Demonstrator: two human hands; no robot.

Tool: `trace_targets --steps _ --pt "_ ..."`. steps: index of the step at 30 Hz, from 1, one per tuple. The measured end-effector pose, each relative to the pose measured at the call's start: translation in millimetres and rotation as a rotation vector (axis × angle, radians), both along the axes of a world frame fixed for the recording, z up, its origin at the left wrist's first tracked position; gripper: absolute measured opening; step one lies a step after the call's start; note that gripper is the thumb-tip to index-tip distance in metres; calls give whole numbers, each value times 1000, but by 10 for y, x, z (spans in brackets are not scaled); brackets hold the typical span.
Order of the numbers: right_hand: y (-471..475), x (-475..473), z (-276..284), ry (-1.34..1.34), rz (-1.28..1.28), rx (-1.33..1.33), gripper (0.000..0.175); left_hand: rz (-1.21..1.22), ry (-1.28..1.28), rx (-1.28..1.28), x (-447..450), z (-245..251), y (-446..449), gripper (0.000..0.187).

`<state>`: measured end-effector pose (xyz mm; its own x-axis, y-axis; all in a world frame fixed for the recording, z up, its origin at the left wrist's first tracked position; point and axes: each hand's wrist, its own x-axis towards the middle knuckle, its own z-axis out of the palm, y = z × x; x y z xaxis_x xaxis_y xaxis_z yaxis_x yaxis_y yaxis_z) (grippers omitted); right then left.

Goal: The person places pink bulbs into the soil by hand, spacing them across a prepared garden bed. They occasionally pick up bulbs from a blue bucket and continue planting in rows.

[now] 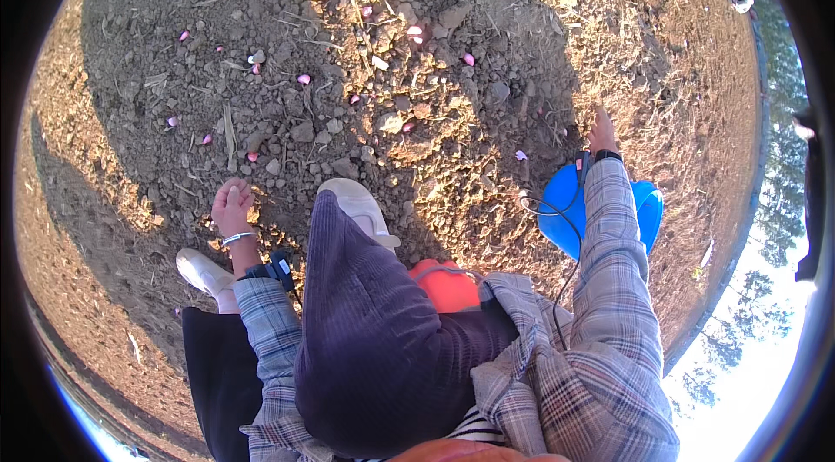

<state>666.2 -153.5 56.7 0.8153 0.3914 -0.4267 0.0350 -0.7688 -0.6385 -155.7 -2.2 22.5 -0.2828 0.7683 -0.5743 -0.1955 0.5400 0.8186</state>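
My left hand (233, 206) hovers over the soil in front of my left shoe, fingers curled; whether anything is inside them is hidden. Just beyond it lies a pink clove, apparently garlic (252, 156). My right hand (602, 130) reaches past a blue plastic bucket (561, 227), fingers pointing at the ground. Its palm side is out of sight, so I cannot tell if it holds something. My right forearm covers the bucket's middle and hides its contents. More pink cloves lie scattered over the clods, such as one at the centre (468, 59) and another to the left (304, 79).
Dry, cloddy soil (391, 155) with straw spreads all around. My beige shoes (355, 201) stand on it, one beside my bent knee. An orange object (450, 289) shows behind my leg. A black cable (574, 227) runs along my right sleeve. Trees (779, 155) line the far right.
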Motion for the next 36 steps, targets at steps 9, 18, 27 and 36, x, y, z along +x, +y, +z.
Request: trace_targets --steps 9,18,27,36 --pt "492 273 -478 -27 -137 138 36 -114 168 16 -555 615 -247 22" --pt "-66 -111 168 -234 48 -432 59 -11 258 -143 -817 802 -661 25" --pt "46 156 -333 448 -453 349 52 -277 282 -155 -645 830 -556 23" --pt "-108 -78 7 -613 399 -1089 40 -305 213 -141 -509 695 -545 23"
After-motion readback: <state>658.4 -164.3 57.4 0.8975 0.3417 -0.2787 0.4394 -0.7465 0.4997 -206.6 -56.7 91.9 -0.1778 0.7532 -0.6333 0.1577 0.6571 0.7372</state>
